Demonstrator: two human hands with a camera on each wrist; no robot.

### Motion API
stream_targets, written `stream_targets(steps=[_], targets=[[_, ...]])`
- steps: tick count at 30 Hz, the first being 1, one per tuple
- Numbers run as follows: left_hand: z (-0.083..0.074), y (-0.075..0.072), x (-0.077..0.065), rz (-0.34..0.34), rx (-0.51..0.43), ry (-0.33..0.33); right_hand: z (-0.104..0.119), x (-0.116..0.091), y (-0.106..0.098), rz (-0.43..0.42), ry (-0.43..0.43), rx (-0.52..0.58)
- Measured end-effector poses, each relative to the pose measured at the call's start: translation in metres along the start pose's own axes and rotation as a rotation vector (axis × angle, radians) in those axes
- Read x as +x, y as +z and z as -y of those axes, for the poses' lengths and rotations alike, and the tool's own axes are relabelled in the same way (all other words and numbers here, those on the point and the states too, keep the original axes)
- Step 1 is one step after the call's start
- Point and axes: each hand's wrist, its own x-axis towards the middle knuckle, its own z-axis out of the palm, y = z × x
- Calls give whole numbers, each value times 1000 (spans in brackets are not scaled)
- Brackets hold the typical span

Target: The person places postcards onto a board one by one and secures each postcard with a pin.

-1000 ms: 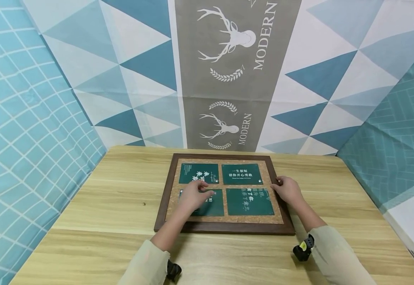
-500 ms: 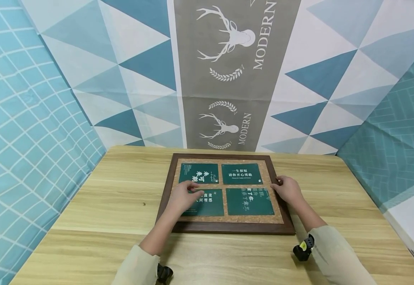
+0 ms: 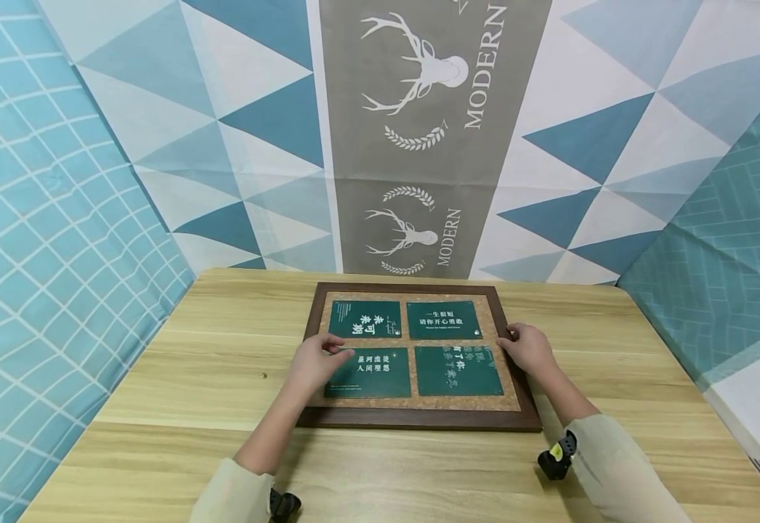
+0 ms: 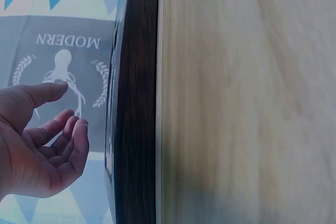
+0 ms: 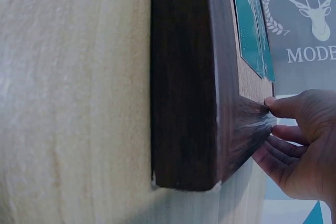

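A cork board in a dark brown wooden frame lies on the table, bearing several green cards with white lettering. My left hand hovers over the left side, beside the lower left card; in the left wrist view its thumb and loosely bent fingers stand apart, holding nothing. At the right side, my right hand pinches the frame between thumb and fingers, as the right wrist view also shows. The upper left card, upper right card and lower right card lie flat, small shiny pins at some corners.
The wooden table extends on both sides of the board and in front of it. Behind stands a patterned wall covering with triangles and deer heads. A blue grid-patterned sheet hangs along the left.
My left hand has moved left across the lower left card, uncovering its lettering and the upper left card's lower part. The right hand and the board have stayed in place.
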Motion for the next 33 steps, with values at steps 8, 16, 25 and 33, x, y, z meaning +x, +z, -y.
stream_targets(steps=[8,16,25,33], targets=[[9,-11,0,-6,-5,-24,0,0,0,-1,-1,-7],[21,-23,-1,-37,59,-32,0,-1,1,1,-2,-2],[37,-40,-4,-49,123,-45,3,-2,-4,-7,-25,-16],[47,-54,-9,-17,128,-89,3,-2,-3,3,-15,-17]])
